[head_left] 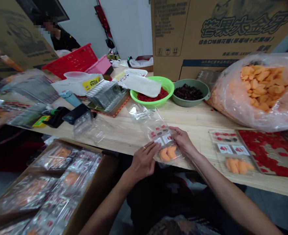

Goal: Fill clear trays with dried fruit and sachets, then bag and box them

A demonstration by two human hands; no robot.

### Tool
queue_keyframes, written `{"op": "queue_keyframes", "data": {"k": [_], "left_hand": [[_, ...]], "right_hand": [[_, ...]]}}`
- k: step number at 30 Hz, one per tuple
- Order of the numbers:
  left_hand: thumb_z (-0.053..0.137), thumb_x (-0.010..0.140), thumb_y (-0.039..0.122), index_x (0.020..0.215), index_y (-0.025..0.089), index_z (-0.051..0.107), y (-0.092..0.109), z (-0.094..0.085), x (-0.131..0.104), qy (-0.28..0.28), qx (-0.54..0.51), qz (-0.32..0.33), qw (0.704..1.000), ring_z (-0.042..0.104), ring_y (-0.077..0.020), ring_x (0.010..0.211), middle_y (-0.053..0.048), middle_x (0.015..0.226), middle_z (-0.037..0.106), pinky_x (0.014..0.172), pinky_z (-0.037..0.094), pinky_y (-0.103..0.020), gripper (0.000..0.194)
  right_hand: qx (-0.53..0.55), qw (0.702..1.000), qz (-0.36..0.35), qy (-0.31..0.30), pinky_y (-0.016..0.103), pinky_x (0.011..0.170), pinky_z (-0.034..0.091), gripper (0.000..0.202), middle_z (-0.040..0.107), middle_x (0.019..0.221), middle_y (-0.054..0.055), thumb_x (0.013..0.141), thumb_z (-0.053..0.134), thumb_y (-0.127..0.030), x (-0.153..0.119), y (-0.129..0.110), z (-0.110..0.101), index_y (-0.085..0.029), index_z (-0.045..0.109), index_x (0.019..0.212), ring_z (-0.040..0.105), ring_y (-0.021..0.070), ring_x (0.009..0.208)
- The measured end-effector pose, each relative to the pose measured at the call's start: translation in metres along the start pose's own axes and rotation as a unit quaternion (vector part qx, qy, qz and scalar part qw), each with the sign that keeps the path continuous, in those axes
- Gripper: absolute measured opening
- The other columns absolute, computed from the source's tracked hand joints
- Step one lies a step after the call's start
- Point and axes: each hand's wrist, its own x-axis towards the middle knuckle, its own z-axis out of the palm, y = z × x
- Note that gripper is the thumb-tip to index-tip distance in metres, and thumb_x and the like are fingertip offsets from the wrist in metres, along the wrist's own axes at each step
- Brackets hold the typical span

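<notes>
A clear plastic pack lies at the front edge of the table between my hands. Through it show curved orange pieces, two white printed sachets and small red and dark pieces. My right hand grips its right edge. Bent over its left side, my left hand holds it with the fingers on the sachets; a ring is on one finger. Farther right sits a similar filled clear tray, apart from both hands, beside a sheet covered with red pieces.
Behind are a green bowl of red bits, a grey-green bowl of dark bits and a large bag of orange pieces. Clear trays and a phone lie left. A carton of filled packs stands below. A person sits behind.
</notes>
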Motion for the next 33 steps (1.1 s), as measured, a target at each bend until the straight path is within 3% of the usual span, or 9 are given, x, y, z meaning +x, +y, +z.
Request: {"op": "queue_keyframes", "data": {"k": [3,5,8,11,14,18,23,28,33], "left_hand": [[0.070,0.086,0.050,0.157,0.019,0.032,0.023,0.013,0.001,-0.034,0.016,-0.085,0.996,0.032,-0.0415,0.152,-0.021,0.160,0.041,0.115,0.040,-0.063,0.087],[0.074,0.079,0.065,0.157,0.017,0.033,0.032,0.029,0.002,-0.076,0.024,-0.118,0.990,0.027,-0.0459,0.153,-0.024,0.164,0.033,0.115,0.037,-0.066,0.100],[0.073,0.083,0.060,0.153,0.017,0.040,0.034,0.046,0.003,-0.089,0.032,-0.146,0.985,0.032,-0.0435,0.151,-0.023,0.163,0.035,0.118,0.034,-0.064,0.088],[0.075,0.081,0.058,0.150,0.017,0.043,0.030,0.045,0.002,-0.088,0.020,-0.134,0.987,0.031,-0.0431,0.152,-0.022,0.162,0.037,0.120,0.032,-0.064,0.086],[0.078,0.080,0.050,0.145,0.018,0.046,0.028,0.038,0.000,-0.081,-0.010,-0.118,0.990,0.034,-0.0421,0.150,-0.022,0.159,0.042,0.119,0.035,-0.065,0.079],[0.079,0.082,0.037,0.130,0.016,0.049,0.024,0.043,-0.006,0.011,-0.067,-0.148,0.987,0.044,-0.0366,0.145,-0.023,0.148,0.051,0.114,0.046,-0.058,0.061],[0.065,0.087,0.015,0.139,0.015,0.041,0.010,0.052,-0.006,0.126,-0.017,-0.173,0.977,0.048,-0.0324,0.141,-0.022,0.144,0.052,0.109,0.050,-0.053,0.058],[0.049,0.094,0.012,0.123,0.018,0.056,-0.005,0.046,-0.002,0.110,0.036,-0.169,0.979,0.066,-0.0275,0.112,-0.013,0.117,0.069,0.092,0.052,-0.045,0.031],[0.047,0.100,0.020,0.103,0.018,0.065,-0.003,0.050,-0.001,0.110,0.084,-0.118,0.983,0.065,-0.0235,0.085,-0.009,0.093,0.070,0.079,0.050,-0.039,0.019]], "right_hand": [[-0.125,0.991,-0.041,0.013,0.028,0.069,0.050,0.053,0.073,0.093,0.004,0.068,0.062,-0.021,0.004,0.013,-0.002,-0.018,0.066,0.121,0.066,0.0192,0.078],[-0.291,0.954,-0.056,0.031,0.030,0.072,0.048,0.048,0.071,0.090,0.005,0.078,0.059,-0.021,0.001,0.015,-0.002,-0.019,0.063,0.126,0.066,0.0218,0.081],[-0.558,0.825,-0.073,0.053,0.037,0.079,0.045,0.034,0.068,0.097,0.014,0.092,0.054,-0.022,-0.010,0.007,0.001,-0.017,0.063,0.124,0.064,0.0276,0.089],[-0.713,0.684,-0.146,0.043,0.043,0.085,0.041,0.028,0.060,0.114,0.022,0.095,0.054,-0.022,-0.021,-0.002,0.007,-0.014,0.063,0.120,0.057,0.0343,0.102],[-0.745,0.616,-0.252,-0.043,0.044,0.090,0.039,0.033,0.057,0.123,0.021,0.093,0.058,-0.019,-0.021,-0.003,0.017,-0.016,0.060,0.126,0.051,0.0339,0.110],[-0.712,0.613,-0.311,-0.143,0.042,0.095,0.041,0.026,0.058,0.126,0.018,0.097,0.051,-0.012,-0.014,0.004,0.027,-0.015,0.060,0.121,0.050,0.0290,0.112],[-0.667,0.638,-0.314,-0.224,0.036,0.093,0.046,0.027,0.063,0.111,0.012,0.088,0.054,-0.003,-0.025,0.005,0.027,-0.014,0.059,0.113,0.056,0.0242,0.104],[-0.617,0.669,-0.310,-0.276,0.036,0.096,0.049,0.041,0.063,0.116,0.012,0.075,0.050,0.004,-0.053,0.004,0.025,-0.016,0.057,0.110,0.058,0.0235,0.108],[-0.636,0.669,-0.294,-0.246,0.037,0.091,0.052,0.043,0.062,0.114,0.013,0.071,0.047,0.006,-0.079,0.010,0.026,-0.016,0.058,0.107,0.059,0.0253,0.107]]}}
